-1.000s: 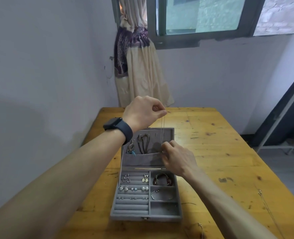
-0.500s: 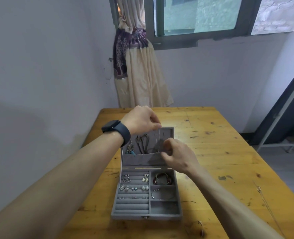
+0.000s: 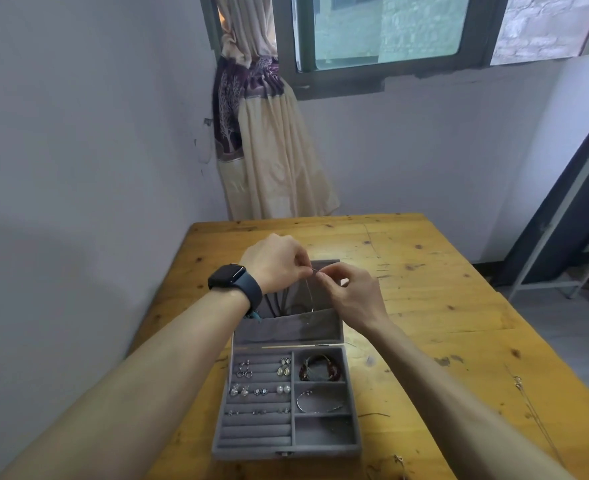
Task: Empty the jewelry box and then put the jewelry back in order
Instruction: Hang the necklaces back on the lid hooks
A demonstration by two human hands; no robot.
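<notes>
Above the raised lid of the grey velvet jewelry box [image 3: 286, 451], at the near left of the yellow wooden table [image 3: 442, 299], the right hand [image 3: 350, 292] has risen from the lid pocket to meet the lowered left hand [image 3: 275, 263]. Both sets of fingertips pinch the top of the thin silver necklace chain [image 3: 307, 294], whose loop trails into the pocket, apparently being hung back in place.

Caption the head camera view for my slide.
Left hand and right hand pinch a thin necklace at the jewelry box lid, on a wooden table.

We've got a knotty wooden table [image 3: 442, 289] here. The open grey box [image 3: 286, 452] sits around 7 o'clock, a thin chain [image 3: 517, 380] lies at 4, and another chain bit [image 3: 398, 459] is near the edge at 6.
</notes>
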